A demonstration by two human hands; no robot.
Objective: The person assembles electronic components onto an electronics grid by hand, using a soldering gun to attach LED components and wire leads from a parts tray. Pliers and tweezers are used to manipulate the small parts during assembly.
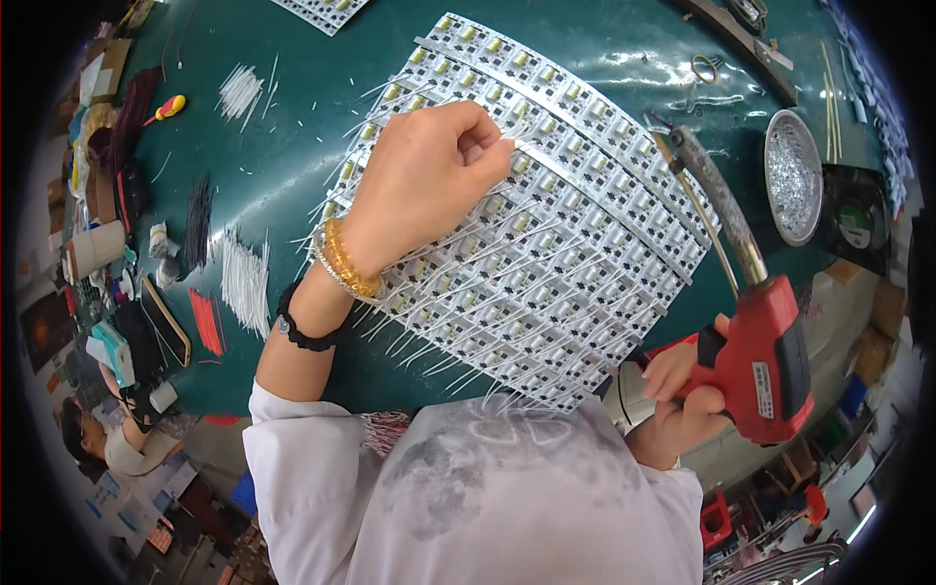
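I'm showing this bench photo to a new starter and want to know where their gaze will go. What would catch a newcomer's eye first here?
Most likely the big fan of white circuit board strips spread across the middle of the green table, thin white wires bristling from their edges. Next, the red soldering gun gripped in the right hand at lower right, its long tip reaching up over the boards. The left hand, wearing a beaded bracelet, pinches at a strip near the centre.

The LED panels (546, 224) covered the middle of the green surface (292, 156), their white wire leads sticking out along the near and left edges. Bare surface lay open to the left of them, between the panels and the wire bundles (244, 283). Far right, a round metal dish (792, 175) stood beside the panels, with only a narrow strip between. Clutter (97, 234) lined the left edge.
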